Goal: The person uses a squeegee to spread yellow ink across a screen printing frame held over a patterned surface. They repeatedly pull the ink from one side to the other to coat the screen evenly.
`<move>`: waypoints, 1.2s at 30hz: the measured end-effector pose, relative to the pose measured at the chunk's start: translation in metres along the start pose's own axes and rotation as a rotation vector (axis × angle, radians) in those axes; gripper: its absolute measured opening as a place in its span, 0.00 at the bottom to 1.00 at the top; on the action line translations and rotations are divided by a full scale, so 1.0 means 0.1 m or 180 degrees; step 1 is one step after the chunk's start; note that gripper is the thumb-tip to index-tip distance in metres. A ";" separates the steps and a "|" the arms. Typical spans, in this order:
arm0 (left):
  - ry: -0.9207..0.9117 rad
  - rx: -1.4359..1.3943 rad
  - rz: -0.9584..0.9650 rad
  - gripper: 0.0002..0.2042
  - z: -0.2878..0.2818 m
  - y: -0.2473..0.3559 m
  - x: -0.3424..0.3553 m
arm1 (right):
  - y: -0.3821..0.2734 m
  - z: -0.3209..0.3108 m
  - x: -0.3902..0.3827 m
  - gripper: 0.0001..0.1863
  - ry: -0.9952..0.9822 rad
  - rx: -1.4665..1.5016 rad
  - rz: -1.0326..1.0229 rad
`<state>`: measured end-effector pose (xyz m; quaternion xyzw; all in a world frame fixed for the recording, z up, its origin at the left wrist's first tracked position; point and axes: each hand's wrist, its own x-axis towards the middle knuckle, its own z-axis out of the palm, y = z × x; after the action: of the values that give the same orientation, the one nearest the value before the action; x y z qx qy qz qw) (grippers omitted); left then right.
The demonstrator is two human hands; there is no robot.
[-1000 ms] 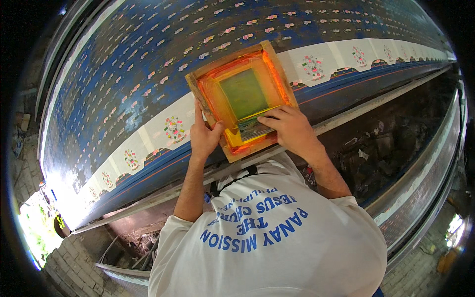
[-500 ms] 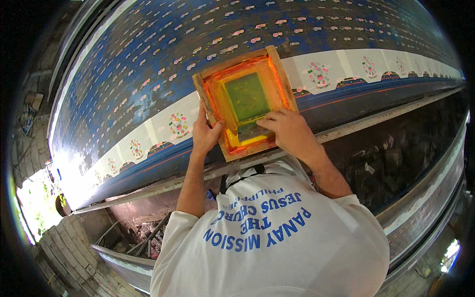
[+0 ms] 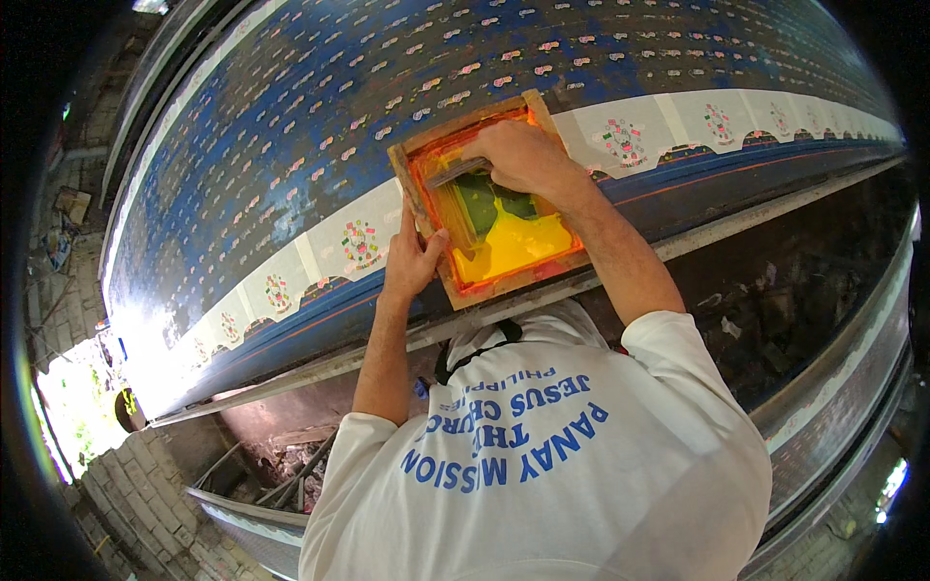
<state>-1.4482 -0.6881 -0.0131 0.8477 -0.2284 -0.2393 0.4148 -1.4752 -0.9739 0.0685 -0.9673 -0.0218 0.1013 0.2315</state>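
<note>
A wooden screen-printing frame [image 3: 513,285] with orange-stained inner edges lies slightly turned on the long printing table. My left hand [image 3: 415,259] grips its left rail, thumb on top and fingers along the outer side. Inside the frame, my right hand [image 3: 528,160] is closed round a squeegee [image 3: 455,172] near the far end; the palm covers part of the tool. Bright yellow ink [image 3: 523,247] spreads over the near half of the mesh. Between ink and squeegee, a darker green patch [image 3: 480,208] of mesh shows.
A row of white pieces printed with small colourful designs [image 3: 358,245] runs along the table [image 3: 320,116] on both sides of the frame. A narrow ledge [image 3: 717,225] borders the near edge. Below left are a debris-filled trough [image 3: 291,465] and block paving [image 3: 145,494].
My right hand has moved from the near end of the frame to its far end with the squeegee. Yellow ink now lies across the near half. My left hand remains on the rail.
</note>
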 end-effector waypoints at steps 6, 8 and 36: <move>-0.0011 -0.0360 0.0145 0.43 0.02 -0.08 -0.04 | -0.12 0.26 -0.72 0.24 -0.0265 -0.0203 -0.0426; -0.0078 -0.0362 0.0063 0.42 0.02 -0.07 -0.04 | -0.10 0.40 -0.98 0.25 -0.0036 -0.0168 -0.0626; 0.0381 0.1503 0.0822 0.38 0.23 -0.33 0.03 | -0.33 0.65 -1.34 0.25 0.0681 -0.0008 0.0283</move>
<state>-1.4528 -0.6854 -0.0531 0.8974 -0.3591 -0.0740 0.2455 -1.6196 -0.9275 0.0520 -0.9729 0.0458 0.0075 0.2266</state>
